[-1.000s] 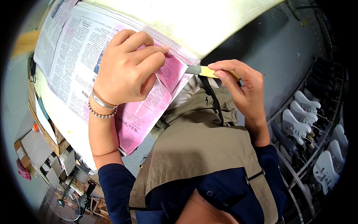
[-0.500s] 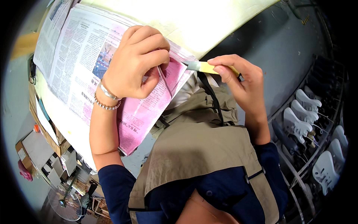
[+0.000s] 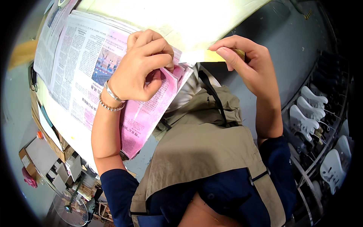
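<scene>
A stack of newspaper (image 3: 77, 56), stained pink toward its near right corner, lies along the table's edge. My left hand (image 3: 145, 66) rests on it with curled fingers, gripping a folded pink part of the newspaper (image 3: 138, 117); its fingertips are partly hidden. To the right, my right hand (image 3: 245, 62) pinches the yellow handle of a flat-bladed tool (image 3: 215, 56) between thumb and fingers. The blade points left, beside the newspaper's corner, and glare whitens it; whether it touches the paper I cannot tell.
The pale table (image 3: 181, 19) stretches away beyond the paper. White guitar-body-shaped pieces (image 3: 302, 121) hang on a metal rack at right. A fan (image 3: 70, 208) and a small table (image 3: 39, 155) stand at lower left.
My right hand has moved slightly right and up with the tool, whose blade has turned from grey to bright with glare. The newspaper fold under my left hand has shifted.
</scene>
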Motion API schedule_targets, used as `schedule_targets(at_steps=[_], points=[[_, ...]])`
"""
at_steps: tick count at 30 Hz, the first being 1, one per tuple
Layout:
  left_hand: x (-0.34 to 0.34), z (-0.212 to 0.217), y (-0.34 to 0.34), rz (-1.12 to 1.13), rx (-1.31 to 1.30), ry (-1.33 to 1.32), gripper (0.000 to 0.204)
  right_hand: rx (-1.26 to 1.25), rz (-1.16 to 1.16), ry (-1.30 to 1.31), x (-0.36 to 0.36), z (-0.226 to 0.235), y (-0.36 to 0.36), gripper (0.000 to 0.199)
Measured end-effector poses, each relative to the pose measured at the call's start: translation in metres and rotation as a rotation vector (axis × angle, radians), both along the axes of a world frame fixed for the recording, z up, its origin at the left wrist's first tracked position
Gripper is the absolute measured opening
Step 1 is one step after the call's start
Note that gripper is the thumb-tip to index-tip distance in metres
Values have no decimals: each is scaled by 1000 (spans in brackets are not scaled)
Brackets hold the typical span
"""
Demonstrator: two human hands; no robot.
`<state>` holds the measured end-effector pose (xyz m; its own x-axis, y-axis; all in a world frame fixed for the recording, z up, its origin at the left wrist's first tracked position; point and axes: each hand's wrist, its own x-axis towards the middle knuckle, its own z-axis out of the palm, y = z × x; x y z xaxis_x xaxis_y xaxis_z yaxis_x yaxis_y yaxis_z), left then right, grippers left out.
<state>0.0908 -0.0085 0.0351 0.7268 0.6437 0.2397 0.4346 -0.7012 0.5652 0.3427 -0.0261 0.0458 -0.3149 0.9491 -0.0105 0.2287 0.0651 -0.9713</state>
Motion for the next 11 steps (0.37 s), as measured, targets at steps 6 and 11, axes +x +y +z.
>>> schedule_targets(at_steps=[6,11], points=[[-1,0,1,-11,-31,-17,21,-9,83,-97,2,1,11,20],[-2,-1,1,-14,-34,-17,21,10,108,-124,2,4,18,19]])
